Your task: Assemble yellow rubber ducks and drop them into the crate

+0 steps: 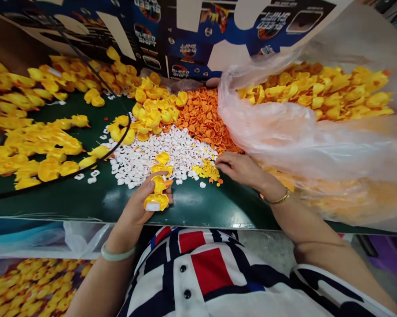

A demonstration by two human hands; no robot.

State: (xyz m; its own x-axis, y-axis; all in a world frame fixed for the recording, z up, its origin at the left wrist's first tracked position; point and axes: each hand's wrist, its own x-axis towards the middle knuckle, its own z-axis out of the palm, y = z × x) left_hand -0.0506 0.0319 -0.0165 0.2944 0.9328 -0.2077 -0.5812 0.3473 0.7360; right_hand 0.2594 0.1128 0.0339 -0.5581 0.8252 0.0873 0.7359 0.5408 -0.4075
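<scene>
Left hand [146, 204] sits at the near edge of the green tabletop [192, 207], closed firmly around a yellow plastic duck [158, 193], which it holds clear of the surface as far as can be judged. The duck's long axis runs away from the person, tipped slightly toward the right hand. A small white patch [152, 206] shows at its near end; its nature cannot be determined. A further yellow duck [162, 163] lies directly beyond the held one, at the near margin of the heap of white eye pieces [159, 154]; contact between the two cannot be confirmed. Right hand [240, 169] lies to the right of the held duck, well apart from it, with fingers loosely curled and extended toward a small cluster of yellow bits [207, 171] at the white heap's right margin. Whether those fingers pinch anything cannot be determined. The left hand is thus the nearer to the held duck, and the right hand the nearer to the cluster. Beyond the white heap lie orange beak pieces [201, 116] and a mound of yellow ducks [152, 105]. More ducks [36, 149] cover the tabletop's left side. A clear plastic bag [300, 141] lies along the right side, beside the right forearm.
</scene>
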